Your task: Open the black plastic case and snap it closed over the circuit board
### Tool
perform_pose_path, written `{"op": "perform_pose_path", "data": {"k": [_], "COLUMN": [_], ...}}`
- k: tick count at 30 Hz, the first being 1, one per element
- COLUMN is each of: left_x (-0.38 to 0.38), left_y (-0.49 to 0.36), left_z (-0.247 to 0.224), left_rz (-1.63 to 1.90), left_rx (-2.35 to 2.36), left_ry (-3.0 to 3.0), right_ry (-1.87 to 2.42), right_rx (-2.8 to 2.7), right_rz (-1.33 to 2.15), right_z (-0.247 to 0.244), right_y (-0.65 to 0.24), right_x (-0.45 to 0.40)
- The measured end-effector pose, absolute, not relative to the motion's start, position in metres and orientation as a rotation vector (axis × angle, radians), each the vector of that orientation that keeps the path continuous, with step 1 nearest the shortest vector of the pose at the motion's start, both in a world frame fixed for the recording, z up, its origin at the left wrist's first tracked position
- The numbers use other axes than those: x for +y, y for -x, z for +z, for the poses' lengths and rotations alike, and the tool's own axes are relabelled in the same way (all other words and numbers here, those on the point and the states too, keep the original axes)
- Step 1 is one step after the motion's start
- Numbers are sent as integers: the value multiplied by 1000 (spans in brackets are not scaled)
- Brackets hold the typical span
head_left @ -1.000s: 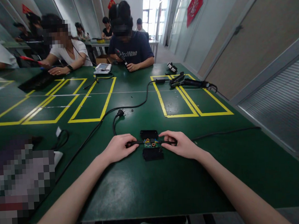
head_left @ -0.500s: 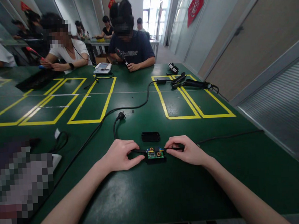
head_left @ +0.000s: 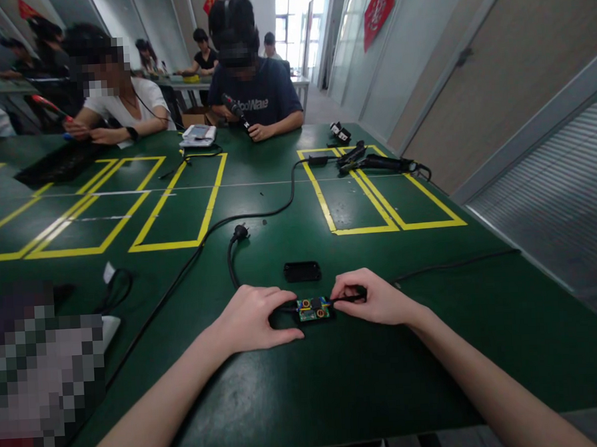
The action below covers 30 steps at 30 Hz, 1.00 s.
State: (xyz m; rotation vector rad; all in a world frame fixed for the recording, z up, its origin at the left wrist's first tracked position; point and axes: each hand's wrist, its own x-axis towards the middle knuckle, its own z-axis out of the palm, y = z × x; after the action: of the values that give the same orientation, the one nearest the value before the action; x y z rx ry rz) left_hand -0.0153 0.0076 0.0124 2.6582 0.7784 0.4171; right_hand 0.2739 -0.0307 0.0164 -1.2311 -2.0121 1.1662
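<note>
A small green circuit board (head_left: 314,309) with copper coils lies at a black case half in front of me. My left hand (head_left: 256,319) is on its left side, thumb and index finger spread apart around the board's left end, a black cable passing between them. On the right, my right hand (head_left: 375,298) pinches the black cable (head_left: 350,299) that enters the board's right end. Just beyond the board rests a black case cover (head_left: 302,271), hollow side up. A black plug (head_left: 240,232) on a short cable lies behind my left hand.
A long black cable (head_left: 218,224) crosses the green table (head_left: 287,397) towards a black tool (head_left: 380,164) at the far right. Yellow tape marks rectangles. A blurred item (head_left: 41,370) lies at left. Across the table sit a person in dark blue (head_left: 266,95) and others.
My left hand has spread its thumb and index finger wider around the board's left end. The board sits slightly further right in view. My right hand keeps its pinch on the cable.
</note>
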Motion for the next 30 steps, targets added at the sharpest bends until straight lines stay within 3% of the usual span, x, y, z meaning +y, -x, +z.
{"op": "perform_pose_path", "data": {"k": [7, 17, 30], "left_x": [8, 22, 20], "left_y": [10, 17, 5], "left_z": [8, 11, 6], "left_rz": [430, 536, 593], "left_rx": [785, 763, 1026], "left_ry": [-2616, -2640, -2670], "right_ry": [1230, 1336, 1247], "right_rx": [-2147, -2298, -2314], "right_rz": [1058, 482, 348], "right_z": [13, 4, 3], "right_y": [-275, -268, -259], "right_x": [-30, -25, -23]}}
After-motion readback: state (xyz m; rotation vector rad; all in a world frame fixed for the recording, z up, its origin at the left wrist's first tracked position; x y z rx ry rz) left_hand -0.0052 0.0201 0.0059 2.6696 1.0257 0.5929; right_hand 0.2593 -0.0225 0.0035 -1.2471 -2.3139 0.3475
